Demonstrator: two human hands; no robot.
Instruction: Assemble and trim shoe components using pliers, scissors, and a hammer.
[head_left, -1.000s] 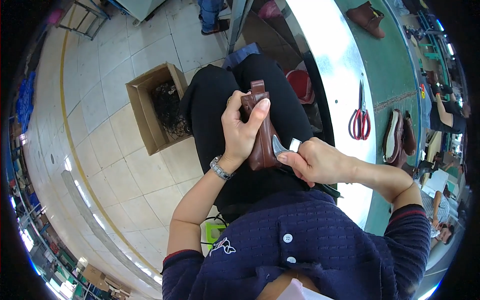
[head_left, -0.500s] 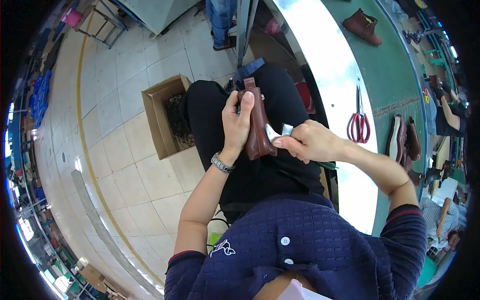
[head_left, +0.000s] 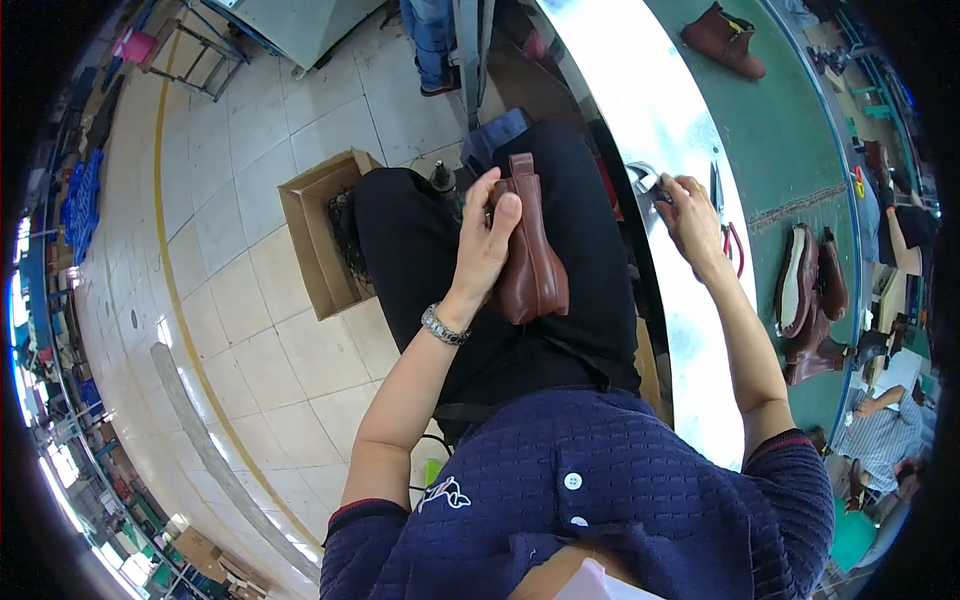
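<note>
A brown leather boot (head_left: 535, 265) stands on its dark-trousered support, my lap, with its pull loop pointing away from me. My left hand (head_left: 485, 240) is closed round the boot's shaft from the left, thumb on top. Over at the white bench (head_left: 700, 340) on the right, my right hand (head_left: 692, 225) has its fingers closed at a silver-headed hammer (head_left: 645, 178) low over the bench top; most of its handle is hidden by the hand. Red-handled scissors (head_left: 738, 250) lie right beside that hand, partly covered by it.
On the green belt (head_left: 760, 170) beyond the bench rest one brown boot (head_left: 722, 42) and several more brown boots (head_left: 812, 300). An open cardboard box (head_left: 310, 250) with dark stringy material stands on the floor at left. People sit at the far right.
My right hand has carried the hammer from the boot out to the bench at the right. The boot, still in my left hand, has turned slightly and shifted a little right.
</note>
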